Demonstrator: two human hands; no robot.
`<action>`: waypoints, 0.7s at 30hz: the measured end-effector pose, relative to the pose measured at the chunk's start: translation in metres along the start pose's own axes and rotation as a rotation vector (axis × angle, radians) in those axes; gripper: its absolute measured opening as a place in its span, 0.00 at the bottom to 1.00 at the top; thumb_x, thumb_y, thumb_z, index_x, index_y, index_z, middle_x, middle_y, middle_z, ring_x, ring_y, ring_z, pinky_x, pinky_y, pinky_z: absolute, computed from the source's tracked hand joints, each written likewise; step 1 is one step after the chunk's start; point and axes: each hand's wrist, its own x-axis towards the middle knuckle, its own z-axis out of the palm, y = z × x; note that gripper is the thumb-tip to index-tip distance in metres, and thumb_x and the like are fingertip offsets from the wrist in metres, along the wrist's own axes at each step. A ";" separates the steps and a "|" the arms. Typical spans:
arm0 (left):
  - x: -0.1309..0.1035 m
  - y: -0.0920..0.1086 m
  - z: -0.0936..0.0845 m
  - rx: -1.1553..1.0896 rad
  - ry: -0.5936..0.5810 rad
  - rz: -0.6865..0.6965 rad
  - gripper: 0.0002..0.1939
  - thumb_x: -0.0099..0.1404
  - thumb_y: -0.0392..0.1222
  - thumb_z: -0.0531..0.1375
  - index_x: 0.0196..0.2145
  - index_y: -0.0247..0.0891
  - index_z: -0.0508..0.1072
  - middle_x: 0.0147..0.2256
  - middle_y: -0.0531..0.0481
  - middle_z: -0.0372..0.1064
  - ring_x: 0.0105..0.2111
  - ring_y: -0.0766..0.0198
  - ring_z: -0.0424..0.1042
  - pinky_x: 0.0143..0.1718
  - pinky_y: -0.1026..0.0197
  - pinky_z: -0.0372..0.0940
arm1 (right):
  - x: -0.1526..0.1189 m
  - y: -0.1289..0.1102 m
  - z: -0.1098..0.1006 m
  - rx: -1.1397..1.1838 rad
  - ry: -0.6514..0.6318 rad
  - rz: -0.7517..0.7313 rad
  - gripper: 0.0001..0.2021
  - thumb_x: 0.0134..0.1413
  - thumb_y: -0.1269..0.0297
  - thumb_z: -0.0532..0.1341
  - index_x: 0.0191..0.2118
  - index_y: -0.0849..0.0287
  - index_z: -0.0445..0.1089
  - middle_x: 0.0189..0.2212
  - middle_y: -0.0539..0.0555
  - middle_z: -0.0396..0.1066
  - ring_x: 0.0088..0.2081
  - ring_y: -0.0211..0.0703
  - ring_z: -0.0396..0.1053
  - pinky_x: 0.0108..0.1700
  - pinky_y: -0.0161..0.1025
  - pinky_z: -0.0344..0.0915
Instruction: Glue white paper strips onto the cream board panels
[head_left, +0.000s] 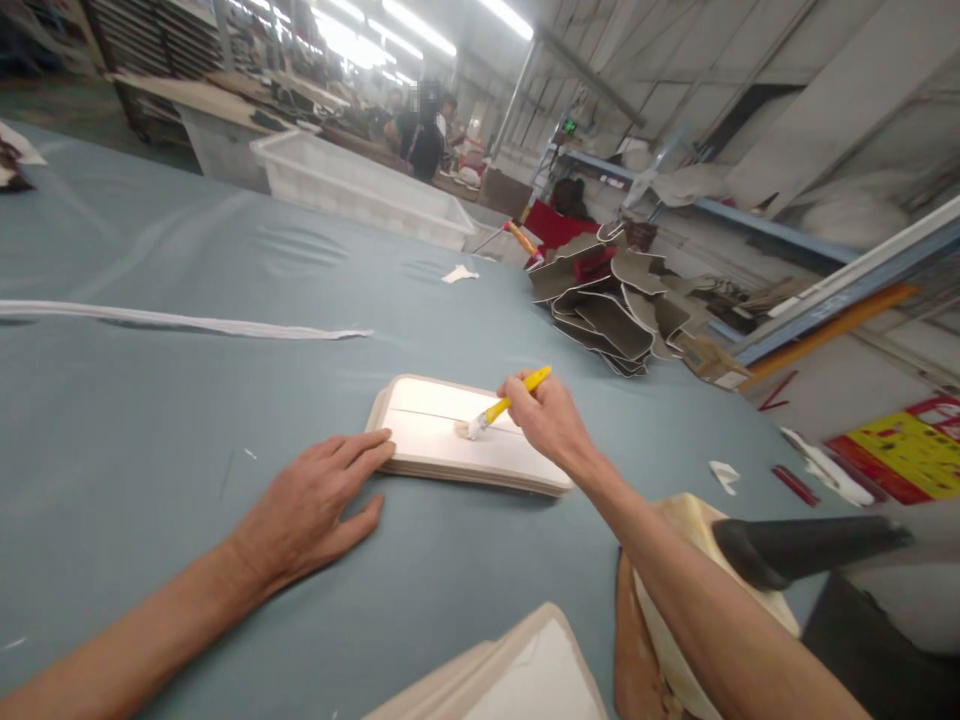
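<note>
My right hand is closed around the yellow handle of a paintbrush. The brush's pale bristles touch the top of a stack of white rectangular panels with beige rims and rounded corners. A thin dark line runs lengthwise across the top panel. My left hand lies with fingers stretched out, its fingertips on the stack's left end and its thumb apart on the table. Another stack of similar panels is partly cut off at the bottom edge.
A blue-grey sheet covers the table. Along it runs a white strip. Dark cut pieces are heaped at the back right, and a white bin stands beyond the far edge. A yellowish container sits under my right forearm.
</note>
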 end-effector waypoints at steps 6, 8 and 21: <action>-0.001 -0.007 0.006 0.012 0.058 0.034 0.25 0.69 0.47 0.56 0.62 0.41 0.65 0.62 0.44 0.69 0.54 0.52 0.73 0.56 0.50 0.66 | -0.014 0.050 -0.059 -0.114 0.146 0.139 0.15 0.49 0.54 0.55 0.25 0.58 0.72 0.14 0.45 0.58 0.19 0.38 0.55 0.25 0.37 0.50; -0.002 -0.008 0.006 0.004 0.068 0.030 0.26 0.69 0.48 0.56 0.62 0.42 0.65 0.62 0.45 0.69 0.54 0.52 0.74 0.56 0.51 0.67 | -0.017 0.061 -0.071 -0.135 0.191 0.178 0.15 0.48 0.55 0.55 0.24 0.59 0.72 0.13 0.46 0.59 0.18 0.38 0.55 0.25 0.38 0.50; -0.001 -0.002 0.000 -0.034 0.050 -0.010 0.23 0.67 0.44 0.55 0.59 0.40 0.70 0.61 0.43 0.70 0.54 0.51 0.74 0.56 0.50 0.68 | -0.001 -0.032 0.014 0.102 0.121 -0.096 0.16 0.59 0.53 0.53 0.31 0.57 0.72 0.17 0.44 0.60 0.21 0.37 0.58 0.26 0.35 0.55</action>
